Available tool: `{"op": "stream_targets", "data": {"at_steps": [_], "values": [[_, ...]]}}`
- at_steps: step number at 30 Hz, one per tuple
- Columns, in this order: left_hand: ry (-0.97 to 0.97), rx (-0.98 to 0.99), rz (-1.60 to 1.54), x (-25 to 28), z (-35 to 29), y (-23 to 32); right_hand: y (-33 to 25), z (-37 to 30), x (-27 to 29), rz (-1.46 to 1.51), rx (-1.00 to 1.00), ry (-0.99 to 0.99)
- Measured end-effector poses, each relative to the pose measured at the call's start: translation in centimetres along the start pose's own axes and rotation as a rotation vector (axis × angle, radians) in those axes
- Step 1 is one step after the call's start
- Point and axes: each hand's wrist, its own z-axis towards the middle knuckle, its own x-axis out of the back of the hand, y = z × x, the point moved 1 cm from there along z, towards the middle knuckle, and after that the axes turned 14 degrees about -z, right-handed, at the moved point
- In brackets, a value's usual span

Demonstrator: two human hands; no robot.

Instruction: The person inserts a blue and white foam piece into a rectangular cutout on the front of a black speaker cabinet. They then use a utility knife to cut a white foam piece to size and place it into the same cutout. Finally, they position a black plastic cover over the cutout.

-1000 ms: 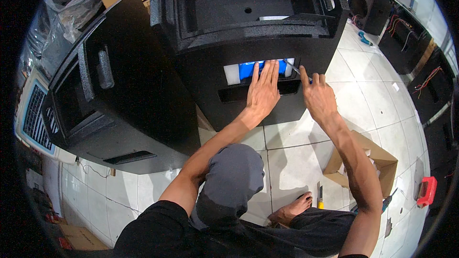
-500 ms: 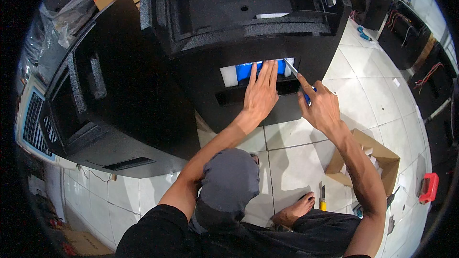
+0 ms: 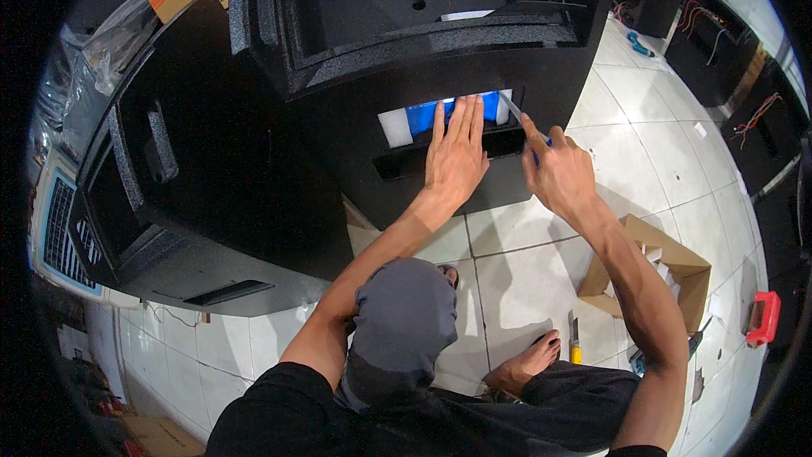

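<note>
Foam blocks (image 3: 395, 128) already flank the blue pack (image 3: 419, 120) in the black speaker cabinet (image 3: 364, 103); left hand (image 3: 453, 162) touches the pack, fingers extended; right hand (image 3: 564, 173) wraps fingers round a blue-handled tool (image 3: 512, 108), right-end work seemingly unfinished.

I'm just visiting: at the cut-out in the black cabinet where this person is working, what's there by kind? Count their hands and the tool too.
Hands: 2 (left hand, right hand)
Blue packs: 1 (blue pack, under the left fingers)
White pieces: 2 (left white piece, right white piece)
Slim tools: 1 (slim tool, in the right hand)
Total: 6
</note>
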Motion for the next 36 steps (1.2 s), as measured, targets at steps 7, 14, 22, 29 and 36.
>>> {"op": "stream_targets", "data": {"at_steps": [7, 14, 22, 29, 36], "values": [[0.000, -0.010, -0.039, 0.2, -0.3, 0.0, -1.3, 0.6, 1.8, 0.272, -0.178, -0.115], [-0.086, 0.031, 0.005, 0.9, 0.1, 0.2, -3.2, 1.2, 0.6, 0.940, -0.542, -0.177], [-0.002, -0.052, -0.054, -1.0, 0.0, -1.1, -7.8, 2.7, -1.3, 1.120, -0.542, -0.057], [0.037, -0.054, -0.044, -2.4, -0.2, -0.6, -8.8, 3.4, -0.9, 1.195, -0.585, -0.062], [0.116, -0.038, -0.060, -3.2, 0.2, 0.0, -9.4, 5.3, -0.7, 1.061, -0.729, -0.029]]}}
